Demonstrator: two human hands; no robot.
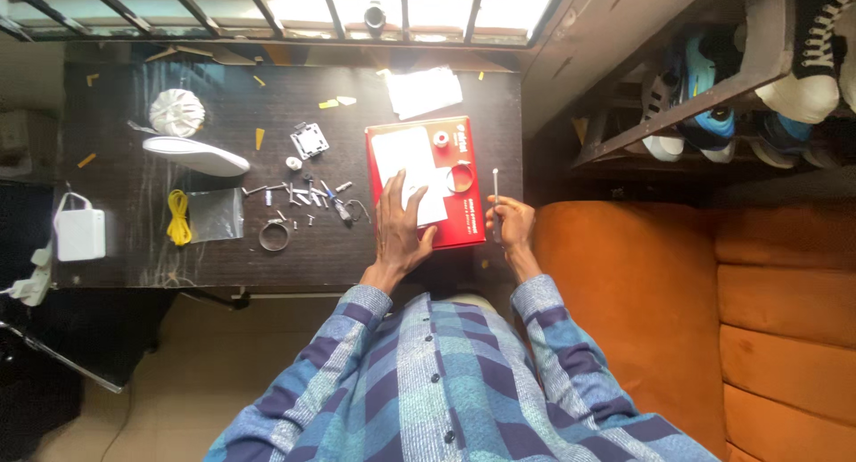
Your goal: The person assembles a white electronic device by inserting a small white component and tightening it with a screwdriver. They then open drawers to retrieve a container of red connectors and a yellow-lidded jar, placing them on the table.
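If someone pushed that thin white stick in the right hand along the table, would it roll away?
Probably yes. The white stick looks slender and round, so it would likely roll on the flat dark table. It seems very light, since the right hand holds it upright by the fingertips alone. Being so thin, it might bend or snap if pressed hard.

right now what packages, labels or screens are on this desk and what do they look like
Flat red cardboard box: desk's right end, rectangular, pale print on its lid; left hand rests on it, right hand beside it holds a thin white stick.
White card sheet: lying on the red box.
Clear plastic bag: mid-left, flat, beside a yellow cable coil.
White paper wrapper: far edge, crumpled.
No screens visible.
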